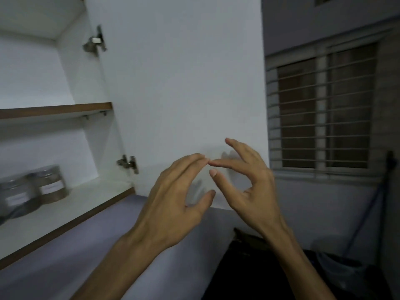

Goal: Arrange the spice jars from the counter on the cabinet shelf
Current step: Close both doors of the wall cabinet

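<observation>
Empty left hand [173,198], right hand [249,182], two blurred, seemingly filled spice jars [34,189] on shelf [71,204]

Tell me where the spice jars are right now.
Head view, far left: two blurred spice jars stand side by side on the lower cabinet shelf, left of the open door's lower hinge.

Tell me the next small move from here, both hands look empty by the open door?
Probably lower a hand to fetch another jar: left hand and right hand hold nothing, two spice jars stand on the bottom shelf, room remains beside them.
</observation>
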